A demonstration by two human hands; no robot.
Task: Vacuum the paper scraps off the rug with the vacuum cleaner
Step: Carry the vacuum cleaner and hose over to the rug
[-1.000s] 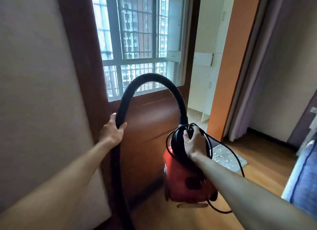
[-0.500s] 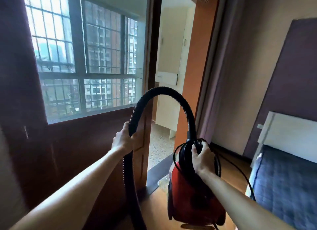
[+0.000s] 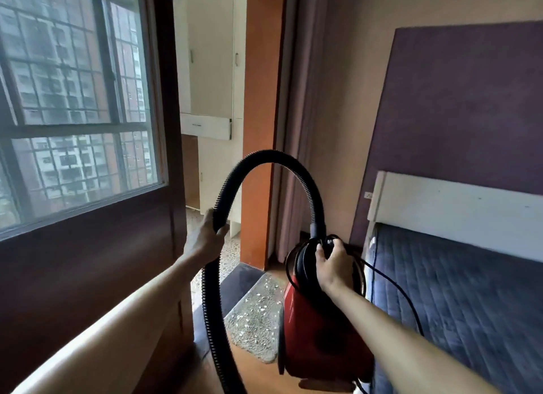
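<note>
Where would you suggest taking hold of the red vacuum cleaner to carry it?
Probably the black top handle, from above: the red body hangs beneath it, as the right hand shows. The cord is looped there, so the grip should enclose it too.

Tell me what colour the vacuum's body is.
Red, with a black hose; the vacuum shows best in the head view.
</note>
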